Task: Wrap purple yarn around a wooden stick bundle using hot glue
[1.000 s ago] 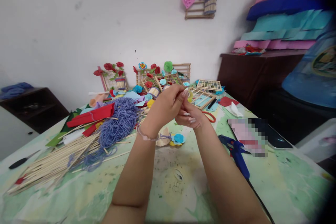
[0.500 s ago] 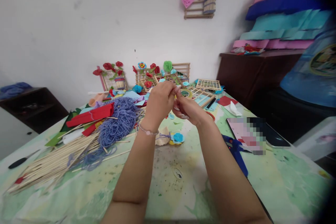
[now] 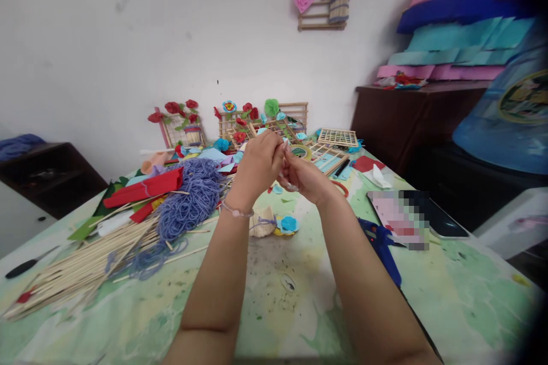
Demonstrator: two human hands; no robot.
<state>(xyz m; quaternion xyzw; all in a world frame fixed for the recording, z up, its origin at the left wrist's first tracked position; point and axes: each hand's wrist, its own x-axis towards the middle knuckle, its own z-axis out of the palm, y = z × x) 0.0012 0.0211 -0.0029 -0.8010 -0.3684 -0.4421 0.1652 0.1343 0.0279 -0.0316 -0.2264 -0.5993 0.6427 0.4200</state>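
Observation:
Above the middle of the table my left hand [image 3: 262,158] and my right hand [image 3: 303,175] meet, fingers curled and pressed together. What they pinch, if anything, is hidden behind the fingers. Below them on the tablecloth lies a small bundle of short sticks tied with purple yarn [image 3: 262,223]. Touching or close beside it is a blue and yellow paper flower [image 3: 288,224]. A roll of tape [image 3: 301,152] stands just behind my right hand.
Purple yarn [image 3: 190,197], red paper [image 3: 145,188] and many thin sticks [image 3: 94,262] cover the left side. To the right are a blue glue gun [image 3: 382,248], a phone [image 3: 440,215] and crumpled white paper [image 3: 379,177]. Stick frames with paper flowers [image 3: 240,120] line the back.
The fingers have shifted slightly and my hands stay together. The whole view has moved a little, so things sit slightly further left.

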